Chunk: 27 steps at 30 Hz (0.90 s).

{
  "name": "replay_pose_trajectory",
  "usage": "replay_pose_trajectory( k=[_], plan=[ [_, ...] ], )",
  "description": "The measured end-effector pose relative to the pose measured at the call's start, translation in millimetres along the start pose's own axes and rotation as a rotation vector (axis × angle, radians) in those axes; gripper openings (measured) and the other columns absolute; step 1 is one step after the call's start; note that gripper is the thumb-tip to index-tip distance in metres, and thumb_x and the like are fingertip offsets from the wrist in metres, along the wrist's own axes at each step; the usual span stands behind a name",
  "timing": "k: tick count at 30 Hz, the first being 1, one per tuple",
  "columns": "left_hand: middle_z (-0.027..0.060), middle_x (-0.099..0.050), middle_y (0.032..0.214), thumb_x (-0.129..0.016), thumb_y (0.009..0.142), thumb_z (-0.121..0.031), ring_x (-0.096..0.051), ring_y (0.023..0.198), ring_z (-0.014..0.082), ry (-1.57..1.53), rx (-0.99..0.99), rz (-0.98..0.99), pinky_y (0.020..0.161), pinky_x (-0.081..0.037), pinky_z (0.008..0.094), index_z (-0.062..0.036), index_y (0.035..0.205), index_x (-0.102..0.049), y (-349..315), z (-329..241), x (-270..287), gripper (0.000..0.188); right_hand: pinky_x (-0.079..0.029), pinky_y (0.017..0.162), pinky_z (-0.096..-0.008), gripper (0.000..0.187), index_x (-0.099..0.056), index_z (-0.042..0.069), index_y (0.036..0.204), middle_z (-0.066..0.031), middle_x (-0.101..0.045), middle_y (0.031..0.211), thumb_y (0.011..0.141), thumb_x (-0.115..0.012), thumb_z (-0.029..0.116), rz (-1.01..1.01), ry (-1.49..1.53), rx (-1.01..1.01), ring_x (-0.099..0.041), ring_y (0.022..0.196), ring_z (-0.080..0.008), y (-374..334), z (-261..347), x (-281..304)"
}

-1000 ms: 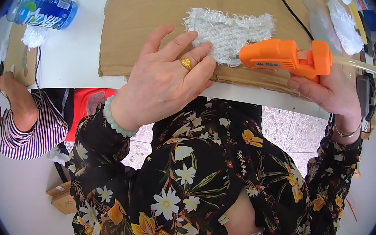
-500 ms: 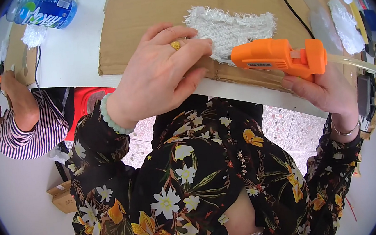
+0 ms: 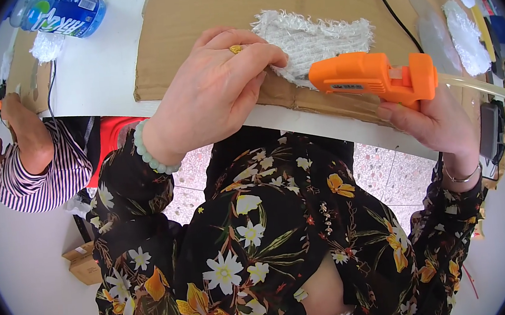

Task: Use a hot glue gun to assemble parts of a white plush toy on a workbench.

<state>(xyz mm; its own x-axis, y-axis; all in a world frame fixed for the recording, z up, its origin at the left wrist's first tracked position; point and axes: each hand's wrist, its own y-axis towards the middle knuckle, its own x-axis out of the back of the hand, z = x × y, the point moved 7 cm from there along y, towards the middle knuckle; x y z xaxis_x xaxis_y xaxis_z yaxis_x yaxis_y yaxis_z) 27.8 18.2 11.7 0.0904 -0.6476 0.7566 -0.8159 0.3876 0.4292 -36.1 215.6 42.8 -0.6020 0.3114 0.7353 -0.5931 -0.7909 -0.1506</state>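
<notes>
A person's right hand (image 3: 423, 126) grips an orange glue gun (image 3: 351, 75), its nozzle pointing left at the near edge of a frayed white cloth (image 3: 317, 45) on a cardboard sheet (image 3: 202, 16). The left hand (image 3: 215, 88) bends its fingers at the cloth's left edge; whether they pinch it or merely touch it cannot be told. A small dark panel on the gun's side carries pale print, and a translucent glue stick (image 3: 480, 87) juts from its rear. At upper left, on the white table (image 3: 112, 55), a clear bottle (image 3: 23, 14) wears a blue label (image 3: 68, 16) with bold white lettering, a green patch and a small pale panel; its contents cannot be made out. At lower left sits a closed brown box (image 3: 87, 270) bearing a pale strip, beyond a co-worker (image 3: 41, 172) in stripes.
</notes>
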Motion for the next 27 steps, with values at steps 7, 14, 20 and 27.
replay_pose_trajectory(
  k=[7, 14, 20, 27],
  plan=[
    [0.0079, -0.061, 0.093, -0.05, 0.076, 0.008, -0.057, 0.092, 0.0282, -0.044, 0.023, 0.016, 0.088, -0.041, 0.0385, -0.0033, 0.099, -0.057, 4.0, 0.6, 2.4, 0.027, -0.044, 0.063, -0.0283, 0.032, -0.057, 0.001, 0.104, -0.0068, -0.058, 0.074, 0.077, -0.067, 0.013, 0.067, 0.149, -0.128, -0.054, 0.066, -0.0165, -1.9, -5.7, -2.9],
    [0.0068, -0.059, 0.087, -0.053, 0.072, 0.005, -0.058, 0.084, 0.0269, -0.096, -0.021, -0.136, 0.083, -0.042, 0.0391, -0.0073, 0.093, -0.056, 0.0, -3.2, 10.0, 0.025, -0.044, 0.063, -0.0274, 0.035, -0.055, 0.001, 0.108, -0.0051, -0.058, 0.076, 0.077, -0.068, 0.01, -0.029, 0.111, -0.017, -0.054, 0.068, -0.0136, -9.1, -5.1, 4.5],
    [0.0056, -0.061, 0.097, -0.067, 0.069, -0.014, -0.054, 0.083, 0.0215, 0.219, -0.235, -0.198, 0.08, -0.042, 0.037, -0.0085, 0.082, -0.057, -35.5, -62.9, -9.3, 0.017, -0.044, 0.063, -0.0281, 0.035, -0.056, 0.002, 0.108, -0.0076, -0.057, 0.076, 0.077, -0.069, 0.014, 0.024, 0.125, -0.016, -0.055, 0.067, -0.0175, -7.2, -7.0, 2.3],
    [0.0079, -0.06, 0.108, -0.071, 0.068, -0.023, -0.052, 0.093, 0.0226, 0.235, -0.072, -0.173, 0.08, -0.04, 0.0383, -0.0084, 0.087, -0.057, -28.0, -56.1, -30.2, 0.028, -0.044, 0.062, -0.0314, 0.031, -0.059, 0.002, 0.103, -0.0095, -0.058, 0.078, 0.078, -0.067, 0.017, 0.104, 0.119, -0.252, -0.055, 0.067, -0.0214, -2.4, -5.6, -2.3]
  ],
)
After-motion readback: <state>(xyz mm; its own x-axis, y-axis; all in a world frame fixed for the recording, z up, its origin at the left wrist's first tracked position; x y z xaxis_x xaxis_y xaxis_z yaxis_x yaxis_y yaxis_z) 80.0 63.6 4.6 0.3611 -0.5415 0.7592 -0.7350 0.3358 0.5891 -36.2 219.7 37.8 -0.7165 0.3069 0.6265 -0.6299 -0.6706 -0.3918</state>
